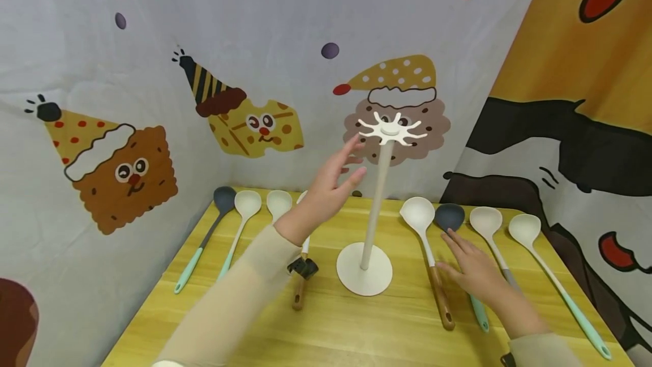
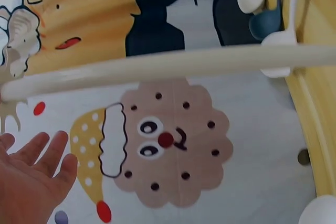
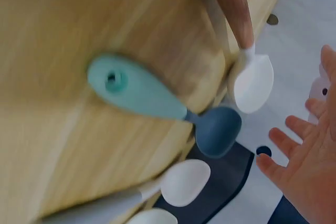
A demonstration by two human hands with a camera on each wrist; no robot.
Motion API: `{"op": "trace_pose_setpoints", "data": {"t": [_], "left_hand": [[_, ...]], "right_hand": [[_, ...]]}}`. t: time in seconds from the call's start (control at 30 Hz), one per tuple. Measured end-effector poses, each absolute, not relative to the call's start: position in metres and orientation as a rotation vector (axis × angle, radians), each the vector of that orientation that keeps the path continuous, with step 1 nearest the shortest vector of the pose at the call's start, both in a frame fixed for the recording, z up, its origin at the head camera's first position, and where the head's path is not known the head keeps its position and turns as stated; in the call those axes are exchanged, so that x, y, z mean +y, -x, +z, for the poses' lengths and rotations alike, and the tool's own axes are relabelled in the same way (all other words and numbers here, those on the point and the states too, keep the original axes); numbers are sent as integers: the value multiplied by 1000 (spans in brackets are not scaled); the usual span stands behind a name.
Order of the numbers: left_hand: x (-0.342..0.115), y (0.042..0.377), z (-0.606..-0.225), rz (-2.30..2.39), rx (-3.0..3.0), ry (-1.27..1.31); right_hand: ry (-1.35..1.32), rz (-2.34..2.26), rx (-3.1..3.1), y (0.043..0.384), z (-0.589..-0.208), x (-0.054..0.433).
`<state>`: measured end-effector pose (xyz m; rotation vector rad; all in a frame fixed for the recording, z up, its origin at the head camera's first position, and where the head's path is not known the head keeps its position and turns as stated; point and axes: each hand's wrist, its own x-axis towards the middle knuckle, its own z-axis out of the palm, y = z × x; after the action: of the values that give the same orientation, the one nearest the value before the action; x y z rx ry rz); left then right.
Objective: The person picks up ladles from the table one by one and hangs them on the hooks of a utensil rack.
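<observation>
A white utensil stand (image 1: 375, 203) rises from a round base, with a ring of hooks at its top. Beside its upper pole is my left hand (image 1: 326, 191), fingers spread and holding nothing; in the left wrist view the left hand (image 2: 37, 174) is apart from the pole (image 2: 157, 70). My right hand (image 1: 476, 271) hovers over a dark blue ladle (image 1: 450, 217) with a mint handle, fingers extended. The right wrist view shows that right hand (image 3: 310, 150) empty, the dark blue ladle (image 3: 218, 129) lying apart from it.
Right of the stand lie a white ladle with a wooden handle (image 1: 419, 217), a grey-handled ladle (image 1: 486, 222) and a mint-handled white ladle (image 1: 526, 230). Several more utensils, including a dark ladle (image 1: 224, 200), lie left, partly behind my arm. Printed cloth backs the wooden table (image 1: 356, 333).
</observation>
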<state>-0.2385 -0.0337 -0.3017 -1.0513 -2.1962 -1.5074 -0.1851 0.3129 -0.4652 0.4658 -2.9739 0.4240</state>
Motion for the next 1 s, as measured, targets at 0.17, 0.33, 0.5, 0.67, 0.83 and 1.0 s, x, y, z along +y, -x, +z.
{"op": "trace_pose_setpoints", "data": {"t": [0.17,0.33,0.5,0.67,0.83,1.0], "left_hand": [[-22,237,-298,-1586,-2165,1068],[-12,236,-296,-1620,-2163,1073],[-5,239,-295,-1656,-2172,1023],[1,242,-297,-1674,-2208,959],[4,242,-298,-1673,-2269,888],[8,241,-298,-1673,-2270,881]], "right_hand": [[-324,485,-3048,185,-475,302],[-178,634,-3133,183,-480,294],[-95,701,-3196,182,-485,287],[-66,684,-3222,180,-495,282],[-33,741,-3206,182,-501,280],[-8,828,-3186,183,-503,278]]}}
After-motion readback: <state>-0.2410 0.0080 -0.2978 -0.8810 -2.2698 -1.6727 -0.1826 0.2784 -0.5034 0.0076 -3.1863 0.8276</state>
